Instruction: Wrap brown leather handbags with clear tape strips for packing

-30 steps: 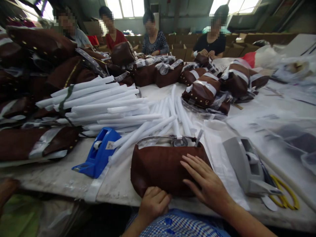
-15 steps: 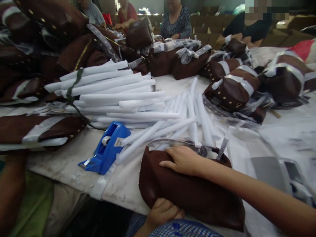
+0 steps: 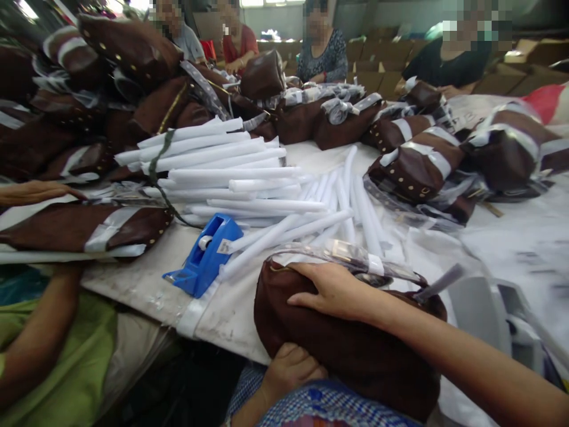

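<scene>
A dark brown handbag (image 3: 347, 344) lies at the table's front edge, against my blue checked clothing. Over its top edge my right hand (image 3: 331, 287) is closed, thumb on the near side, the other fingers out of sight behind. My left hand (image 3: 296, 367) is curled at the bag's lower front edge, its fingertips hidden. Behind the right hand are the bag's plastic-wrapped handles (image 3: 338, 252), bound with a white band. To the left sits a blue tape dispenser (image 3: 207, 255), close to a heap of white paper-wrapped rolls (image 3: 284, 207).
Brown bags (image 3: 128, 53) are piled at the far left, and more wrapped bags (image 3: 422, 157) lie right of the rolls. A grey dispenser (image 3: 480, 308) stands right of my forearm. Beside me a co-worker's hand (image 3: 40, 191) rests by a banded bag (image 3: 89, 225); several people sit opposite.
The view has shifted, showing more at the left. My bag's top and wrapped handles have come further into sight. The co-worker's hand has appeared over the banded bag. Both my hands keep their hold.
</scene>
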The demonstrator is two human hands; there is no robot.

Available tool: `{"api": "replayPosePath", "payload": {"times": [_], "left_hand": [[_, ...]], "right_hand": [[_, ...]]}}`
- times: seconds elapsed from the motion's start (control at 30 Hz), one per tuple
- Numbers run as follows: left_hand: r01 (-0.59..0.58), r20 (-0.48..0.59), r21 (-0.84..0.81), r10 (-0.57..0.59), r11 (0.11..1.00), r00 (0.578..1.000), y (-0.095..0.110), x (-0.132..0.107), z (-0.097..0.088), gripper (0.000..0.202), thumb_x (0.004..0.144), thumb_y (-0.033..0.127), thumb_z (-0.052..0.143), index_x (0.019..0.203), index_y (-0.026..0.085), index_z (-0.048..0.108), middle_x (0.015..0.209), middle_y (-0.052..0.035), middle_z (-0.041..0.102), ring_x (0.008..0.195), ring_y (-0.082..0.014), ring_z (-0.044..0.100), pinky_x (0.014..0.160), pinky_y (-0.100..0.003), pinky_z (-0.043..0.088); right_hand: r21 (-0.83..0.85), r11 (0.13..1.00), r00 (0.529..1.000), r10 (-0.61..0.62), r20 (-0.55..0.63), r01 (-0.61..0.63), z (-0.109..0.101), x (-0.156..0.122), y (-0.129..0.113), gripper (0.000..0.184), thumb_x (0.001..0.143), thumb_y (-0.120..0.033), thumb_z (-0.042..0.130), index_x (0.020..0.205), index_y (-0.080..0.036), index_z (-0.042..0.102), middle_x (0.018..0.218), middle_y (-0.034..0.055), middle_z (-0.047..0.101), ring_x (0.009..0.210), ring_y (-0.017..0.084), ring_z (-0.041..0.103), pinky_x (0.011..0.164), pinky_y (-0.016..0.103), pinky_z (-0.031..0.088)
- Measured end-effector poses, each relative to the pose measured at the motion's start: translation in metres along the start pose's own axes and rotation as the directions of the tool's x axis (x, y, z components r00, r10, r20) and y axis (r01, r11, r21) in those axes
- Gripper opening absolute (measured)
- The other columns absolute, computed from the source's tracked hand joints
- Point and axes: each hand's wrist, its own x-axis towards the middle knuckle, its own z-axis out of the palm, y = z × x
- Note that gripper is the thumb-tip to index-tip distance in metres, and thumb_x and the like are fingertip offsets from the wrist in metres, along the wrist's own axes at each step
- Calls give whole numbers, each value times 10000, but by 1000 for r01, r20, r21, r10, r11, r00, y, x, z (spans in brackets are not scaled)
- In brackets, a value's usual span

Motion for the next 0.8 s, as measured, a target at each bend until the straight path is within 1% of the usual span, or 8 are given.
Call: {"api": "replayPosePath", "payload": {"times": [0.1,0.23,0.37,0.43,0.53,0.67,0.73,0.8], "left_hand": [[-17,-12,-24,16,1000,1000,1,3,-4,214,967,171,496,871,265,662,663,40,638,653,-137,609,626,-325,427],[32,-38,-23,-32,999,999,4,11,-1,219,940,158,463,877,244,655,651,3,608,672,-171,573,652,-354,400],[70,-18,-47,-71,996,997,8,12,1,160,893,149,528,924,233,660,708,0,625,745,-174,566,728,-349,391],[69,-13,-49,-70,996,997,9,12,-2,157,870,135,551,919,233,663,716,0,628,760,-175,563,729,-343,383],[48,-10,-48,-49,998,999,11,11,-10,147,825,122,567,867,227,661,701,-4,626,753,-181,561,698,-338,372],[1,-33,-142,-6,990,999,18,6,-28,198,784,97,527,838,233,660,686,1,644,700,-174,575,646,-321,395],[3,-98,-262,-30,965,995,23,1,-44,258,814,84,507,931,242,674,765,2,687,721,-159,608,657,-296,449],[86,-245,-309,-166,947,955,23,-1,-64,313,857,88,538,1096,247,663,962,-22,720,867,-160,654,771,-290,513]], "right_hand": [[-11,1000,998,28,62,-27,-8,-25,17,739,832,-589,679,1445,-220,497,1349,129,636,1181,342,631,971,430,499],[-80,989,985,135,105,-127,-10,-50,57,978,750,-688,701,1539,-214,368,1384,153,605,1188,379,628,971,474,505],[-82,983,976,176,130,-166,-7,-55,71,996,719,-730,701,1506,-186,426,1319,158,652,1161,372,643,971,459,504],[-103,981,980,176,91,-166,-3,-58,64,932,737,-705,701,1475,-186,464,1296,150,665,1139,362,653,956,453,511],[-183,967,982,163,-98,-178,7,-73,45,785,800,-627,694,1405,-155,529,1246,163,682,1110,359,658,926,461,520],[-236,961,942,61,-331,-145,25,-109,12,619,837,-446,741,1360,-173,555,1204,138,691,1096,320,649,934,449,526],[-259,958,915,5,-404,-119,34,-127,-8,594,837,-348,756,1370,-189,547,1243,128,675,1121,311,634,960,461,524],[-290,952,893,-47,-448,-96,41,-144,-29,597,835,-287,757,1384,-189,541,1283,130,659,1138,315,627,975,482,527]]}}
